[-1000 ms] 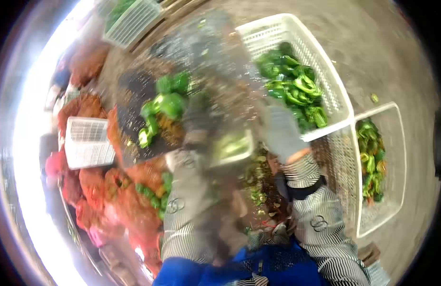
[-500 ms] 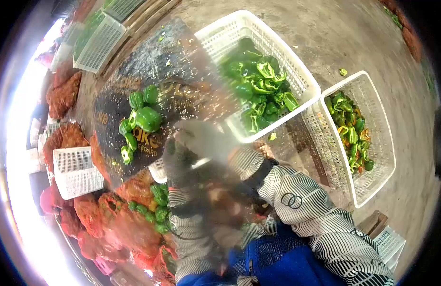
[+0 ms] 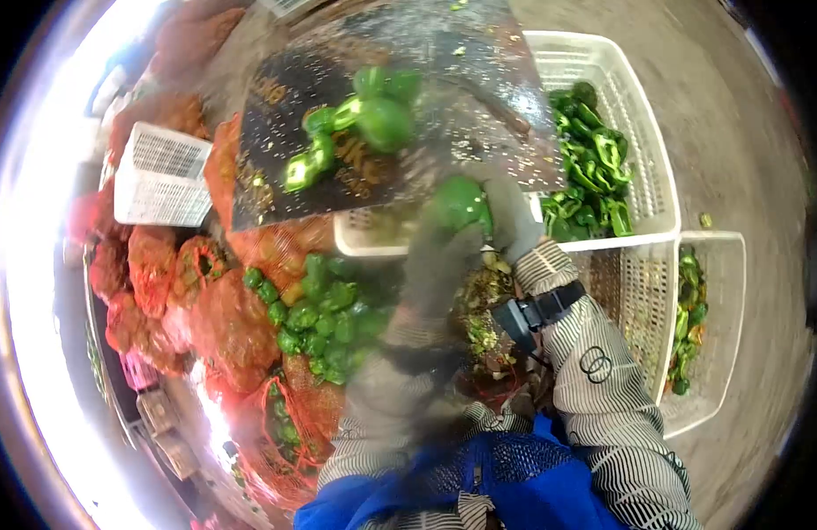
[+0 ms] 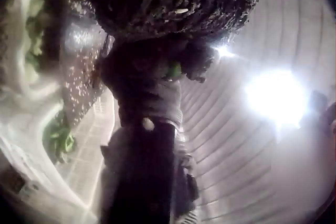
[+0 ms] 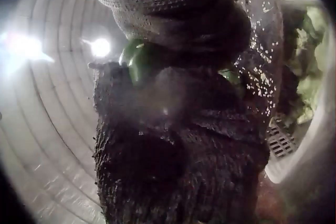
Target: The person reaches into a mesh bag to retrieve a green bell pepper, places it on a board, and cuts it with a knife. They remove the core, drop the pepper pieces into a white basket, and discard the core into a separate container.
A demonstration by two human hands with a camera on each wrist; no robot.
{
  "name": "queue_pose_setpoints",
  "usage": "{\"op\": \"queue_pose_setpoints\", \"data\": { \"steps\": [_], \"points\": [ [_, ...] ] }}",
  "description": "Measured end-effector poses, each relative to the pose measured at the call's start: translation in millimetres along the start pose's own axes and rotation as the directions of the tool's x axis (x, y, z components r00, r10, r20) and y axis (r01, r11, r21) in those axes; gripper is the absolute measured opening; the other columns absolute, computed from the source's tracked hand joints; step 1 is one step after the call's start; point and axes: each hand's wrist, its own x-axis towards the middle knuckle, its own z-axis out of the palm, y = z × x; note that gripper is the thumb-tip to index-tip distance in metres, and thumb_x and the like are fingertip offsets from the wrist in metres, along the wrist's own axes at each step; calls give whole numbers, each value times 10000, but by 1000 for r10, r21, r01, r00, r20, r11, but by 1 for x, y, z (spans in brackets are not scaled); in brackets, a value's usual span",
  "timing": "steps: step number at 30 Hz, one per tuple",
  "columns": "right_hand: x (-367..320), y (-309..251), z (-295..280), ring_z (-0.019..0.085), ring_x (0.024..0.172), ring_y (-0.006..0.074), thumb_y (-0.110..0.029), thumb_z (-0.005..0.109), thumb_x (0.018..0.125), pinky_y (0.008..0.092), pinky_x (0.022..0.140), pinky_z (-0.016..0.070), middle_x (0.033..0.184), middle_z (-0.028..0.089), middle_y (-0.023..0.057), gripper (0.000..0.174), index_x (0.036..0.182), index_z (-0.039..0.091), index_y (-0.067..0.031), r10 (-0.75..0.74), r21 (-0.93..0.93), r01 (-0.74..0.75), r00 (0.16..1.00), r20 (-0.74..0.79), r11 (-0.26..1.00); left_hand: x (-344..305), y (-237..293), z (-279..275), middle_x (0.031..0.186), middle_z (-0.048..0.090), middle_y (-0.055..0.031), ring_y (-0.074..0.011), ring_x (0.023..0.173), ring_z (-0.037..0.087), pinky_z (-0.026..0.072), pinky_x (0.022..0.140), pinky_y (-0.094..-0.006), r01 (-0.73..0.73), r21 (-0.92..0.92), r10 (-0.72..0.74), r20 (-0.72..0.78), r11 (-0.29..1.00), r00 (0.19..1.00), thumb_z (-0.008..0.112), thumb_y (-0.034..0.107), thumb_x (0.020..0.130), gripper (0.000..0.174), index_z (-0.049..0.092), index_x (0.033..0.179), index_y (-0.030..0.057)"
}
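A green bell pepper (image 3: pixel 460 203) is between my two gloved hands, just beyond the near edge of the board. My left hand (image 3: pixel 446 265), in a dark coarse-knit glove, grips it from the near left, blurred. My right hand (image 3: pixel 513 216), in a grey glove, holds its right side, with a strap round the wrist. In the right wrist view a slice of the pepper (image 5: pixel 137 62) shows between the grey glove and the dark one. The hands hide most fingertips. More green peppers (image 3: pixel 384 122), whole and cut, lie on the dark board (image 3: pixel 285 97).
A white crate (image 3: pixel 647 115) of cut peppers stands at the right, a second crate (image 3: pixel 735 327) nearer me. Under the board's front edge sits a white container (image 3: pixel 351 238). Loose peppers (image 3: pixel 325 322) and red mesh bags (image 3: pixel 232 327) lie left; scraps (image 3: pixel 484 309) lie below my hands.
My right hand has come from beside the crate of cut peppers to my left hand. A green bell pepper now shows between them. The head view has shifted.
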Motion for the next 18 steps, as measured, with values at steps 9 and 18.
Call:
{"op": "queue_pose_setpoints", "data": {
  "steps": [9,18],
  "points": [
    [-3,-11,5,569,1163,252,-167,731,821,330,992,458,1250,598,155,527,1300,539,-59,-384,14,386,912,145,922,2,8,-39,1102,639,-82,-164,962,597,496,826,-295,-203,101,180,206,974,962,625,96,900,322,580,1203,-5],
    [5,-3,7,654,975,237,-108,667,815,336,833,537,1068,679,99,242,1055,671,-76,-296,-131,309,949,107,942,7,13,-43,889,701,-65,-154,769,635,504,696,-309,-14,542,89,-112,841,990,653,270,894,235,662,1021,72]
  ]
}}
